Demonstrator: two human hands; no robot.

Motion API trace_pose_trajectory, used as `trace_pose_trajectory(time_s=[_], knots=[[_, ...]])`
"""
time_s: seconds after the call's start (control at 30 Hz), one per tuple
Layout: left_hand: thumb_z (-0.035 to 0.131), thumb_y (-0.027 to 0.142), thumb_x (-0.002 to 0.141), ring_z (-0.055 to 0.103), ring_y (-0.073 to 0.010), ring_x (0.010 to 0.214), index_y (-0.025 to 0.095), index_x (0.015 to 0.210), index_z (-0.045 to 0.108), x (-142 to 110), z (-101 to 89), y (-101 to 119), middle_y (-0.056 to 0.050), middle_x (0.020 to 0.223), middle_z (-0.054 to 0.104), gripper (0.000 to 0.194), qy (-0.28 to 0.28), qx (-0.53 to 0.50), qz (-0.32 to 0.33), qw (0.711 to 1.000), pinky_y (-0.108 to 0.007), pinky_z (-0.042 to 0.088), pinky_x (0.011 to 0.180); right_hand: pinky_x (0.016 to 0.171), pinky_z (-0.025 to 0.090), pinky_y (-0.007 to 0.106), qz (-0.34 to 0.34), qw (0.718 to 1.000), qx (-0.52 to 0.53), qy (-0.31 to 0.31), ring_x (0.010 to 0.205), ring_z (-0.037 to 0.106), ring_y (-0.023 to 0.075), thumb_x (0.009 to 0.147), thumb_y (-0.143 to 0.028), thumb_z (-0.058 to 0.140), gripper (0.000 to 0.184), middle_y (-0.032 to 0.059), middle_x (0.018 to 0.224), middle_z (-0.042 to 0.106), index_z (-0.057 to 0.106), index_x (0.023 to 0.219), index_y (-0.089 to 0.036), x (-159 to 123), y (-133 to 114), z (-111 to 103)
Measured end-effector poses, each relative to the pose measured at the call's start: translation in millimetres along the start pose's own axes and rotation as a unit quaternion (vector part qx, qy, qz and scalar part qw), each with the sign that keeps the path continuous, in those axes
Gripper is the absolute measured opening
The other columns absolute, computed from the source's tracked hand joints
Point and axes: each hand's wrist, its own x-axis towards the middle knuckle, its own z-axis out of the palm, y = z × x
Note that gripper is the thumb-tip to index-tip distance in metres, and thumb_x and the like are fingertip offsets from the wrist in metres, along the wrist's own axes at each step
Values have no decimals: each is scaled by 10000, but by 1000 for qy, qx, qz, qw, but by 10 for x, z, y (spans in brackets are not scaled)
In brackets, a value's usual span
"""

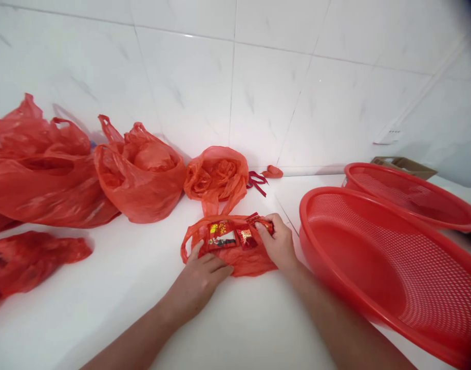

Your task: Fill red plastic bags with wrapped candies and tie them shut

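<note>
A small red plastic bag (241,262) lies flat on the white floor in front of me. On it rest a larger red packet (222,236) and a smaller red packet (245,237). My left hand (200,275) presses flat on the bag's near left side, fingers stretched out. My right hand (277,242) pinches a third red packet (263,224) at the bag's far right corner.
Several stuffed red plastic bags (140,172) line the tiled wall at left and centre, with a limp one (31,254) nearer. Two big red mesh baskets (374,257) sit at right, a cardboard box (404,165) behind them. Red ribbon scraps (258,181) lie by the wall.
</note>
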Motion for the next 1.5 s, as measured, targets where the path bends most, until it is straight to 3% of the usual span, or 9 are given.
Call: trace_pose_trajectory(time_s=[0.13, 0.37, 0.6, 1.5], knots=[[395, 69, 885, 612, -182, 826, 219, 1052, 630, -4, -11, 4, -30, 892, 684, 325, -3, 8, 3, 1000, -595, 214, 1078, 695, 457, 267, -5, 1000, -3, 0, 773, 609, 164, 868, -405, 494, 191, -2, 859, 658, 539, 932, -231, 4, -18, 15], [416, 54, 881, 615, -189, 835, 224, 1039, 628, 7, -29, 29, -29, 904, 682, 314, -33, 18, -11, 999, -535, 341, 995, 683, 443, 256, -6, 1000, -14, -25, 760, 622, 163, 875, -377, 490, 181, -11, 846, 672, 562, 981, -250, 22, -22, 52], [437, 76, 881, 622, -202, 846, 231, 1077, 628, -8, 7, -3, -45, 964, 687, 314, -35, 16, -12, 999, -591, 297, 1008, 679, 432, 259, 8, 999, -21, -34, 752, 620, 173, 889, -393, 469, 182, -11, 829, 667, 554, 973, -255, 51, 32, 69], [440, 92, 889, 616, -199, 836, 235, 1099, 616, 8, 11, -33, -40, 966, 677, 309, -34, 4, -5, 999, -573, 335, 982, 683, 450, 265, 2, 999, -19, -39, 728, 633, 162, 881, -418, 494, 217, -5, 836, 694, 607, 965, -252, 61, 21, 62]])
